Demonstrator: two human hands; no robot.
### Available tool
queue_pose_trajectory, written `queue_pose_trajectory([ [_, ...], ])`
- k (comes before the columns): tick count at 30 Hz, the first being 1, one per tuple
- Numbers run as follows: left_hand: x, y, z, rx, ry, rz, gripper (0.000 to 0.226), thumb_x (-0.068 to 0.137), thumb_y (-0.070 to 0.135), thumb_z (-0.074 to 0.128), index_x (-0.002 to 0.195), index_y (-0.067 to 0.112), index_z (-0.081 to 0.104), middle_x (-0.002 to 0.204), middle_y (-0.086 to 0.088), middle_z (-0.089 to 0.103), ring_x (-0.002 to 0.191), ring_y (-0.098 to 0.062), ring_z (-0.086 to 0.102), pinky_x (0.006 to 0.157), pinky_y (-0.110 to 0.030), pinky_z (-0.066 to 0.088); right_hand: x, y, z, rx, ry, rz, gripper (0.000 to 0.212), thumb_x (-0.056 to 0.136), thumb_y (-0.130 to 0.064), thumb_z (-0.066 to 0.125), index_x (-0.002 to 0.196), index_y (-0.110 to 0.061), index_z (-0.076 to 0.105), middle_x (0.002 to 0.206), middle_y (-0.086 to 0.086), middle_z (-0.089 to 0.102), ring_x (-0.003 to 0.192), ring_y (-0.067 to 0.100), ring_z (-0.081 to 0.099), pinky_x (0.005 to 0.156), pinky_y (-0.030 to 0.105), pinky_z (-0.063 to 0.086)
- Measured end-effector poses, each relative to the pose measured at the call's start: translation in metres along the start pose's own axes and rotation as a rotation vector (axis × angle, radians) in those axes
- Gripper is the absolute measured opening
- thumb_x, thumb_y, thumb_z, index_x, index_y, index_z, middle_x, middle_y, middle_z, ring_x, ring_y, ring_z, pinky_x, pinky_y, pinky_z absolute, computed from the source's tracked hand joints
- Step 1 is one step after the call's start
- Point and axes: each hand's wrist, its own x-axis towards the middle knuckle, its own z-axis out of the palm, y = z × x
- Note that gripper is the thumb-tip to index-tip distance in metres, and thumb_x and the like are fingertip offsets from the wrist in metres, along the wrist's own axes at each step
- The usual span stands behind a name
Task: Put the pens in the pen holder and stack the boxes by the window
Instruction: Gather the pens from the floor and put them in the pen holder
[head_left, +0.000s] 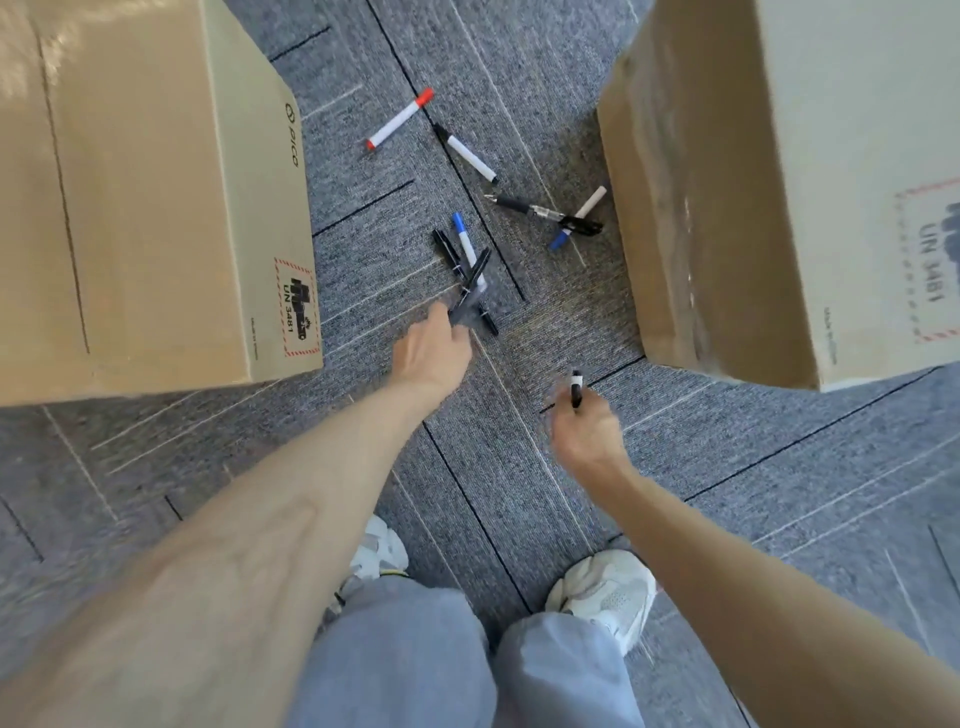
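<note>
Several pens lie scattered on the grey carpet between two cardboard boxes. My left hand (434, 351) pinches a black pen (470, 288) out of a small pile that also holds a blue-capped marker (464, 241) and another black pen (447, 249). My right hand (587, 431) grips a black pen (575, 387) that sticks up out of the fist. Farther off lie a red-capped marker (400, 119), a black-capped marker (467, 155), a black click pen (524, 205) and a beige and blue pen (584, 213). No pen holder is in view.
A large cardboard box (145, 197) stands on the left and another (779, 182) on the right, leaving a carpet corridor between them. My legs and white shoes (605, 587) are at the bottom of the view.
</note>
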Motion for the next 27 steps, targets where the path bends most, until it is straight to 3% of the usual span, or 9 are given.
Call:
queue_pose_trajectory([
  [3, -0.021, 0.002, -0.022, -0.179, 0.042, -0.048, 0.021, 0.104, 0.028, 0.038, 0.109, 0.011, 0.05, 0.07, 0.001, 0.049, 0.048, -0.013, 0.04, 0.044, -0.027, 0.037, -0.015, -0.016, -0.026, -0.178, 0.017, 0.006, 0.035, 0.108, -0.028, 0.035, 0.11, 0.001, 0.053, 0.077, 0.008, 0.055, 0.054, 0.011, 0.048, 0.038, 0.02, 0.034],
  [5, -0.041, 0.0, -0.046, -0.284, 0.08, -0.101, 0.029, 0.104, 0.035, 0.039, 0.083, 0.017, 0.049, 0.063, 0.004, 0.043, 0.047, -0.013, 0.036, 0.045, -0.024, 0.033, -0.025, -0.033, -0.039, -0.225, 0.051, 0.023, 0.037, 0.107, -0.031, 0.036, 0.107, -0.001, 0.057, 0.082, 0.01, 0.057, 0.06, 0.018, 0.051, 0.046, 0.023, 0.033],
  [7, -0.064, 0.001, -0.071, -0.293, 0.093, -0.161, 0.038, 0.104, 0.037, 0.039, 0.072, 0.017, 0.045, 0.06, 0.004, 0.043, 0.047, -0.014, 0.038, 0.045, -0.025, 0.032, -0.036, -0.055, -0.046, -0.266, 0.047, 0.004, 0.036, 0.105, -0.032, 0.039, 0.101, -0.003, 0.06, 0.081, 0.011, 0.059, 0.069, 0.025, 0.054, 0.057, 0.027, 0.039],
  [10, -0.083, -0.003, -0.096, -0.305, 0.057, -0.272, 0.037, 0.102, 0.036, 0.041, 0.082, 0.01, 0.058, 0.074, -0.006, 0.062, 0.058, -0.024, 0.056, 0.059, -0.037, 0.054, -0.043, -0.09, -0.043, -0.328, 0.03, -0.064, 0.032, 0.104, -0.031, 0.04, 0.097, -0.006, 0.058, 0.09, 0.015, 0.065, 0.077, 0.028, 0.059, 0.07, 0.037, 0.048],
  [13, -0.081, -0.007, -0.101, -0.333, 0.053, -0.312, 0.035, 0.102, 0.032, 0.041, 0.1, 0.004, 0.063, 0.073, -0.008, 0.06, 0.07, -0.03, 0.064, 0.073, -0.049, 0.059, -0.034, -0.121, -0.025, -0.308, -0.007, -0.131, 0.033, 0.106, -0.033, 0.036, 0.105, -0.007, 0.056, 0.107, 0.018, 0.067, 0.089, 0.032, 0.061, 0.078, 0.04, 0.048],
  [16, -0.071, -0.01, -0.09, -0.34, 0.067, -0.335, 0.03, 0.104, 0.029, 0.039, 0.107, 0.005, 0.056, 0.074, -0.009, 0.06, 0.068, -0.029, 0.065, 0.06, -0.04, 0.056, -0.021, -0.133, -0.005, -0.423, -0.008, -0.199, 0.034, 0.104, -0.035, 0.039, 0.111, -0.007, 0.058, 0.112, 0.019, 0.066, 0.099, 0.037, 0.063, 0.085, 0.04, 0.049],
  [19, -0.052, -0.014, -0.073, -0.371, 0.103, -0.342, 0.029, 0.106, 0.028, 0.035, 0.117, 0.006, 0.05, 0.084, -0.011, 0.064, 0.059, -0.018, 0.056, 0.045, -0.025, 0.039, 0.006, -0.138, 0.01, -0.456, 0.05, -0.279, 0.034, 0.099, -0.036, 0.049, 0.117, -0.008, 0.058, 0.118, 0.017, 0.063, 0.103, 0.036, 0.062, 0.086, 0.038, 0.048],
  [23, -0.029, -0.026, -0.054, -0.476, 0.116, -0.345, 0.026, 0.107, 0.027, 0.034, 0.121, 0.008, 0.045, 0.088, -0.009, 0.062, 0.06, -0.014, 0.056, 0.047, -0.022, 0.045, 0.044, -0.147, 0.031, -0.586, 0.1, -0.311, 0.05, 0.099, -0.04, 0.051, 0.136, -0.008, 0.046, 0.14, 0.017, 0.044, 0.116, 0.038, 0.056, 0.087, 0.039, 0.043],
  [27, -0.015, -0.046, -0.043, -0.52, 0.115, -0.345, 0.025, 0.106, 0.028, 0.034, 0.122, 0.013, 0.047, 0.086, -0.006, 0.064, 0.062, -0.015, 0.056, 0.051, -0.026, 0.044, 0.073, -0.142, 0.053, -0.641, 0.138, -0.304, 0.06, 0.097, -0.042, 0.053, 0.142, -0.005, 0.036, 0.149, 0.02, 0.036, 0.12, 0.043, 0.055, 0.093, 0.046, 0.044],
])
